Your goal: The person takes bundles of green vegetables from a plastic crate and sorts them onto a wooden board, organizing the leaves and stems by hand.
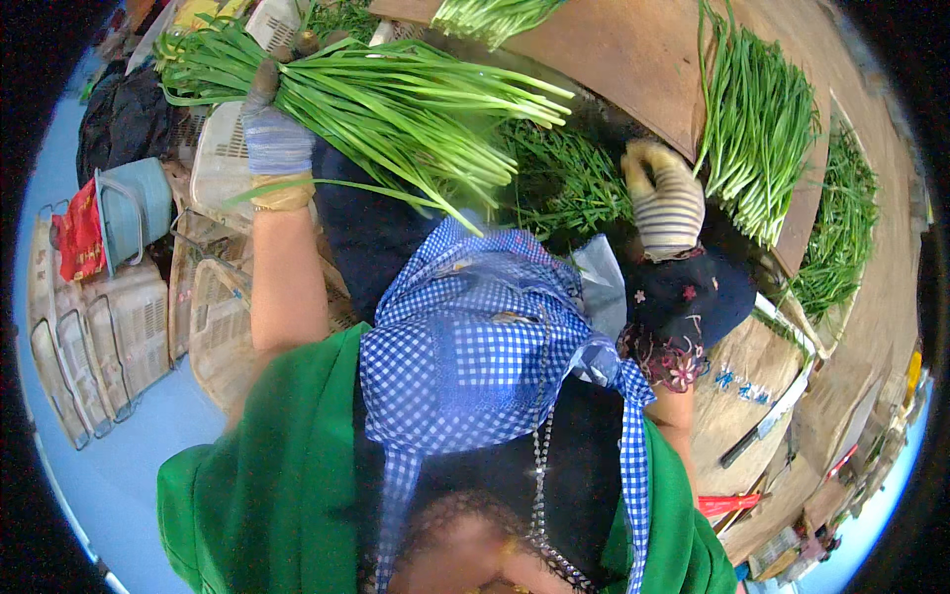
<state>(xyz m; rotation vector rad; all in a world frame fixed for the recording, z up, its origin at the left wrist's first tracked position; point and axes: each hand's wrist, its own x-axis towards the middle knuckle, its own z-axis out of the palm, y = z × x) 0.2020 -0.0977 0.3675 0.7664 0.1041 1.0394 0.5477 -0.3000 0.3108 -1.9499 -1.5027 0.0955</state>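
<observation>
My left hand (pixel 278 141), in a striped glove with a darkened thumb and fingertips, grips a bunch of long green garlic chives (pixel 386 104). The pale cut ends point right, and one loose leaf hangs across the wrist. My right hand (pixel 664 200), in a yellowed striped glove, is at the edge of a brown board (pixel 631 67), over loose chive leaves (pixel 571 178). Its fingers curl with a small gap beside the thumb; whether the fingertips pinch anything is hidden. Just right of it, another chive bunch (pixel 764 134) lies on the board, pale ends towards me.
More chives (pixel 501 18) lie at the top, and trimmed leaves (pixel 839 223) fill a container at right. A long knife (pixel 772 416) rests on a pale surface at lower right. Plastic crates (pixel 126 334) and a blue bucket (pixel 137 215) with a red bag stand left.
</observation>
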